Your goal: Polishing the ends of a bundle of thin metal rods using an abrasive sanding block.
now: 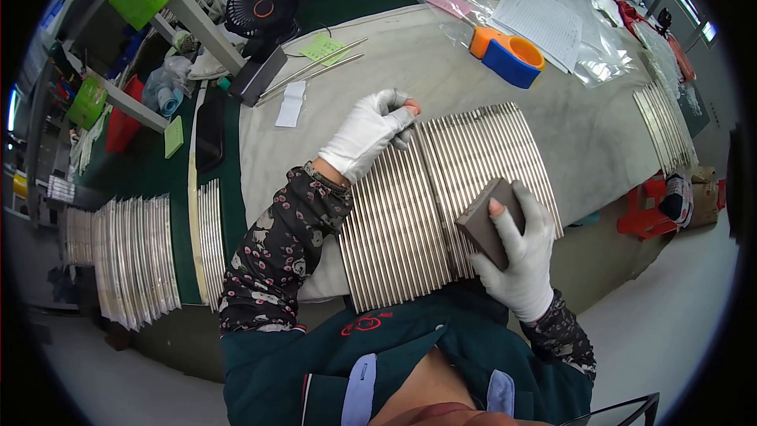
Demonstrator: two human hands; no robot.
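In front of me lie slim silvery metal rods (394, 229), laid side by side in two groups with a dark gap between them. My right hand (520, 256), in a white glove with a bare thumb tip, grips a grey-brown rectangular block (483, 225). That block is tilted over the right-hand group and seems to rest on the rods. Gloved as well, my left hand (372, 132) is at the far end of the rods by the gap. Its fingers are curled together, one fingertip bare; anything between them is hidden.
A blue-and-orange tape dispenser (509, 59) and papers (540, 28) lie at the far right. At the far left are a black fan (262, 6), a dark box (260, 75) and two loose rods. More rods (136, 260) lie left; another bundle (665, 126) lies right, near a red stool (646, 209).
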